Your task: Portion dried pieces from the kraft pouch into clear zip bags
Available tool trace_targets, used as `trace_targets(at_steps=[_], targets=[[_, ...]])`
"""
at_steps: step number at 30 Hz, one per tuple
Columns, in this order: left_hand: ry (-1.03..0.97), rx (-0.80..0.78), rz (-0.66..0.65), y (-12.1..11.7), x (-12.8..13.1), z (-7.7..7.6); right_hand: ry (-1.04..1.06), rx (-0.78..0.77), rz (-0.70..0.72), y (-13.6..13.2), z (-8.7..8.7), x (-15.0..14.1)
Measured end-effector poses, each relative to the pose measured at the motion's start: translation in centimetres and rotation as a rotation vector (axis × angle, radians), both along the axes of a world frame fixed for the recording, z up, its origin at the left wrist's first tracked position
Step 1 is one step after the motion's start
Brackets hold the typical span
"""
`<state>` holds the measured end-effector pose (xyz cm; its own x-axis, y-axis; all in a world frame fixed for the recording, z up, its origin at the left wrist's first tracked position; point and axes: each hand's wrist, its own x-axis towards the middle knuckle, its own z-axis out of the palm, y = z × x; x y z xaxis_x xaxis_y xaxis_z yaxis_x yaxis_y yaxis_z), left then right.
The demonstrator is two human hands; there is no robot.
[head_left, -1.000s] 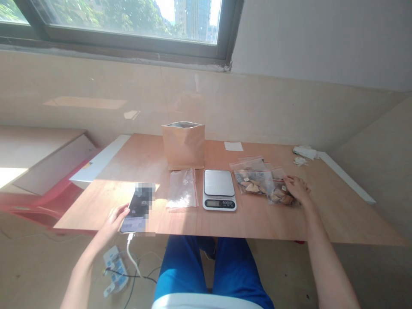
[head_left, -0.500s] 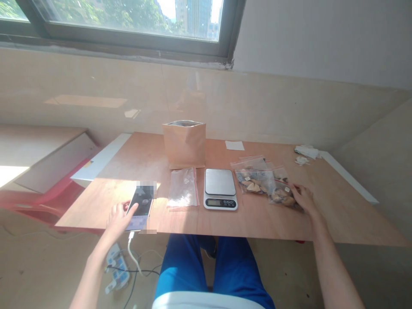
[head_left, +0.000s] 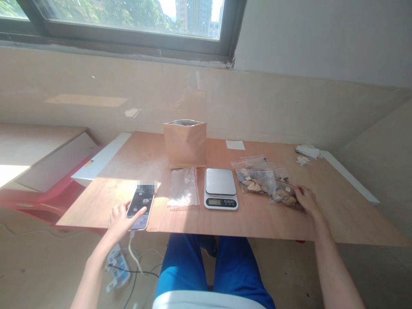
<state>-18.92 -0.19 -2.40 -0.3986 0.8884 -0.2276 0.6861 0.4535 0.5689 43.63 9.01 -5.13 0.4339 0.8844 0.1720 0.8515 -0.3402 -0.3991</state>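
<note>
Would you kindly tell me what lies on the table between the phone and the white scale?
In the head view, clear zip-bag plastic with a red seal line lies flat between the phone and the scale.

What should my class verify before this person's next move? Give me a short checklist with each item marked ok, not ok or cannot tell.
1. Left grip on the phone: ok; the thumb lies over the screen.
2. White cable at the phone's lower end: ok.
3. Right grip firm on the front filled bag: cannot tell; fingers are at its right edge.
4. Filled bags lying apart: not ok; they overlap.
5. Paper bag upright, mouth open: ok.
6. Scale reading legible: cannot tell; the display is too small.
</note>
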Motion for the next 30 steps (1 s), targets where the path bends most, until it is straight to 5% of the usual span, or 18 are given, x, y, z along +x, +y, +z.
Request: trace_targets(at_steps=[8,18,26,30], targets=[[-0.19,-0.009,0.106,-0.5,-0.2,1.2,0.074,0.023,0.036,-0.1,0.3,0.4],[0.065,0.023,-0.009,-0.8,-0.2,-0.8,0.098,0.021,0.05,-0.2,0.7,0.0],[-0.089,0.005,0.053,-0.5,0.3,1.2,0.139,0.01,0.029,-0.4,1.0,0.1],[-0.078,0.015,0.074,-0.6,0.2,1.0,0.17,0.042,0.056,-0.5,0.9,0.2]])
